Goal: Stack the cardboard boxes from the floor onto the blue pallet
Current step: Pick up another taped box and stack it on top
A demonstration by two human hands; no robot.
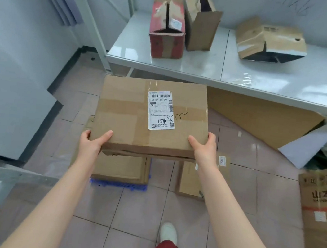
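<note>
From the head camera, both hands grip one brown box (139, 113) by its near corners, the left hand (93, 143) and right hand (204, 147) with thumbs on top. It is taped, slightly crushed along the near edge, and carries a white label (161, 110) with scrawled ink. It hangs above another box (120, 167) lying on the blue pallet (116, 185).

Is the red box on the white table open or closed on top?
Open. The red box stands upright on the white table, with its torn top flaps raised and a dark gap showing between them.
</note>
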